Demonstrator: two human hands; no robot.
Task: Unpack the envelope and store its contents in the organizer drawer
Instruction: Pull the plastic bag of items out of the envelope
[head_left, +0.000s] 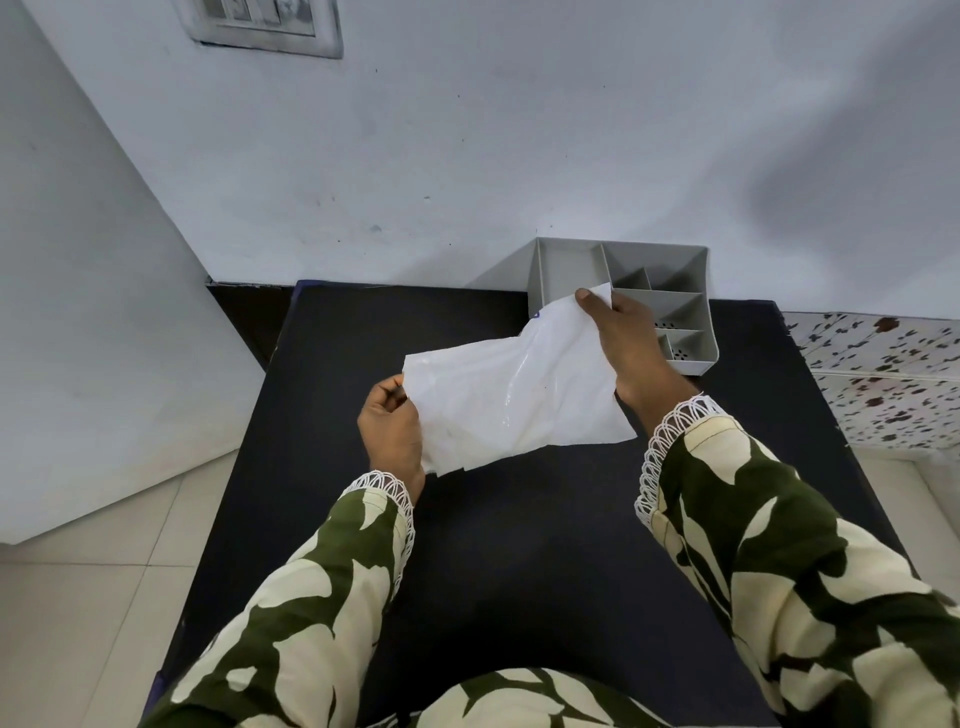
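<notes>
A white glossy plastic envelope (511, 395) is held above the black table (519, 545), slanting up toward the right. My left hand (390, 426) grips its lower left edge. My right hand (631, 348) pinches its upper right corner, just in front of the organizer. The grey plastic organizer (571, 262) with several open compartments stands at the table's far right, against the wall. The envelope's contents are hidden inside it. No drawer front shows from this angle.
A white wall (467, 156) rises directly behind the table. A white panel (78, 312) stands at the left. Pale floor tiles (104, 597) lie left of the table, and a speckled tiled surface (883, 374) sits at the right.
</notes>
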